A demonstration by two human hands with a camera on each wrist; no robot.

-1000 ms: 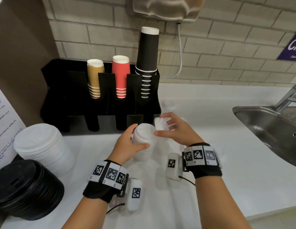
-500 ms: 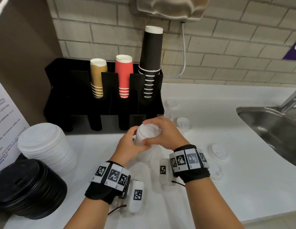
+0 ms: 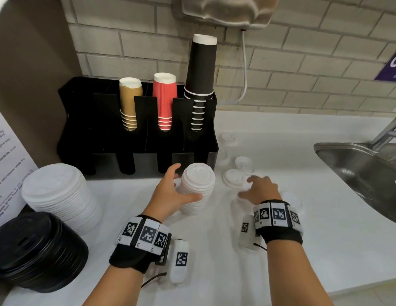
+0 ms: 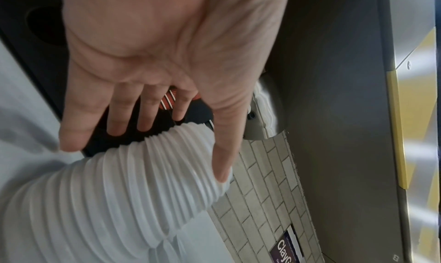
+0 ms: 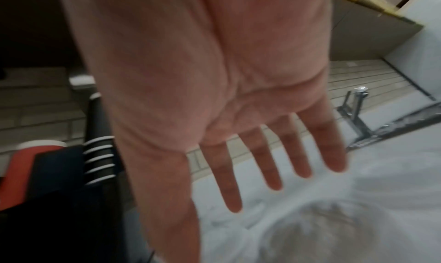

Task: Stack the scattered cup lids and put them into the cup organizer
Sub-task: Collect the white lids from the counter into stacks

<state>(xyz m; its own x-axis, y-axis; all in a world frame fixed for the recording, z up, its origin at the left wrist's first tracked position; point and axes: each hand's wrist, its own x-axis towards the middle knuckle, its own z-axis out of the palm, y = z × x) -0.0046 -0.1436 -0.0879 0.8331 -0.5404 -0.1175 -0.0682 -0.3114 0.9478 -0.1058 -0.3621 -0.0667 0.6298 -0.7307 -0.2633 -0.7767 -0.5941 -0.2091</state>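
A tall stack of small white lids (image 3: pixel 198 188) stands on the white counter (image 3: pixel 236 272) before the black cup organizer (image 3: pixel 104 133). My left hand (image 3: pixel 188 181) cups the stack's left side; in the left wrist view its thumb lies against the ribbed stack (image 4: pixel 119 201) and its fingers (image 4: pixel 121 114) are straight behind it. My right hand (image 3: pixel 245 187) hovers spread and holds nothing over loose white lids (image 3: pixel 233 176). More loose lids lie at the organizer's right (image 3: pixel 228 138) and by my right wrist (image 3: pixel 291 198). One blurred lid (image 5: pixel 334 233) shows under my right fingers (image 5: pixel 272 172).
The organizer holds tan (image 3: pixel 128 102), red (image 3: pixel 165 100) and black (image 3: pixel 201 69) cup stacks. Large white lids (image 3: pixel 60 195) and black lids (image 3: pixel 33 250) are piled at the left. A steel sink (image 3: pixel 358 173) with a tap (image 3: pixel 389 131) lies at the right.
My right hand set a lid on top of the stack, let go and moved right over the loose lids. My left hand loosened from a grip to straight fingers.
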